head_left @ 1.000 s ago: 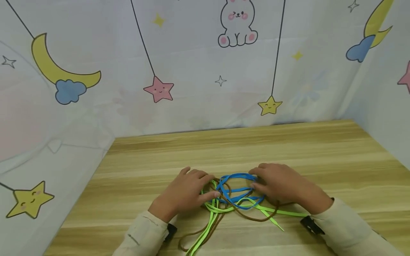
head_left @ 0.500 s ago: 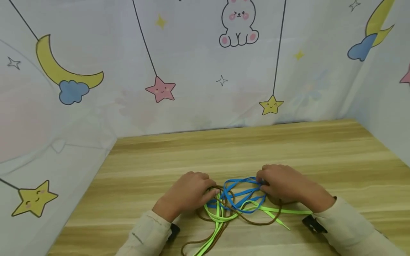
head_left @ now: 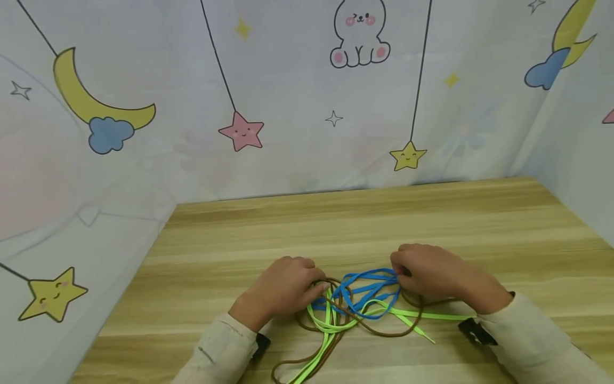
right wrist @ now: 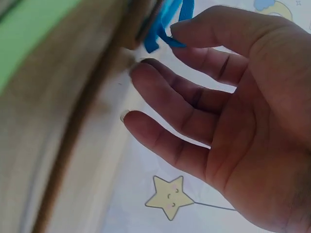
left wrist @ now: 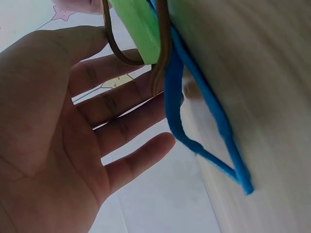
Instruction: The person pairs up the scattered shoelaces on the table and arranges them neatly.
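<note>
Blue, green and brown shoelaces lie tangled together on the table. The blue shoelace [left wrist: 173, 97] forms loops in the middle of the tangle. My left hand [head_left: 286, 286] is at the tangle's left end; its thumb and fingers pinch the green shoelace [left wrist: 138, 29] and the brown shoelace [left wrist: 165, 39], while its other fingers spread loosely behind them. At the right end, my right hand [head_left: 434, 273] pinches the blue loops between thumb and forefinger, its remaining fingers loosely bent. The left fingertips are partly hidden behind the laces.
The wood-grain table [head_left: 288, 229] extends behind and to both sides of the tangle. A white printed cloth [head_left: 297, 80] with stars and moons rises along its back and sides. Green and brown lace ends trail toward the near edge.
The left fingers have closed in on the tangle's left end. My right hand has shifted slightly right, drawing the blue loops with it. The view has also shifted slightly.
</note>
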`<state>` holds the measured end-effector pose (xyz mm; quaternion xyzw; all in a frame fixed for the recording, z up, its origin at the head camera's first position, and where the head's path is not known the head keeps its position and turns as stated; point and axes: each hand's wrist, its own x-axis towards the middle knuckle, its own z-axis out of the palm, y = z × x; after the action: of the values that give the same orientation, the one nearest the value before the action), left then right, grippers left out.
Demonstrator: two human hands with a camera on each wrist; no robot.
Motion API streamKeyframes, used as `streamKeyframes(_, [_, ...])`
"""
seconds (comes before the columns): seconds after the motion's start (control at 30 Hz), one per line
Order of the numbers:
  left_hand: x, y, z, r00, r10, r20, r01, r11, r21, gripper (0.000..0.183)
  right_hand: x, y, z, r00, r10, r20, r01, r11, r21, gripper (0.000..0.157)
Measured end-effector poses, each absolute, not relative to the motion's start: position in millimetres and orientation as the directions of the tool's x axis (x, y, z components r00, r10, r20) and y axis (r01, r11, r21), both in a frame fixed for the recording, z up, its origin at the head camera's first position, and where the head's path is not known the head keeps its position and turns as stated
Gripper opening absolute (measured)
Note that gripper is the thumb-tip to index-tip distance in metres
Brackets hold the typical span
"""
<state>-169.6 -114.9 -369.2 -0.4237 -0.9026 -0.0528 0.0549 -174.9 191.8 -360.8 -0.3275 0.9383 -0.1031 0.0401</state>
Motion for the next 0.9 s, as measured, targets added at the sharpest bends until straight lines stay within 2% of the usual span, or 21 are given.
streamKeyframes(0.5, [-170, -113, -368, -0.64, 0.756, 0.137, 0.766, 0.641, 0.048, 0.028, -169, 194, -332, -0.778, -0.621, 0.093, -0.614, 0.721, -0.321, 0.014])
streamKeyframes(0.73, [-170, -114, -368, -0.604, 0.772, 0.199, 0.791, 0.611, 0.031, 0.024, -168, 192, -323, -0.763, -0.62, 0.182, -0.632, 0.658, -0.409, 0.005])
streamKeyframes(0.83, [-168, -111, -367, -0.597, 0.775, 0.205, 0.801, 0.588, 0.109, 0.028, -165, 192, -320, -0.762, -0.609, 0.219, -0.629, 0.619, -0.469, 0.004])
streamKeyframes(0.9, [-164, -106, -365, -0.606, 0.775, 0.181, 0.79, 0.56, 0.248, 0.035, -163, 191, -318, -0.759, -0.597, 0.26, -0.633, 0.583, -0.51, 0.004])
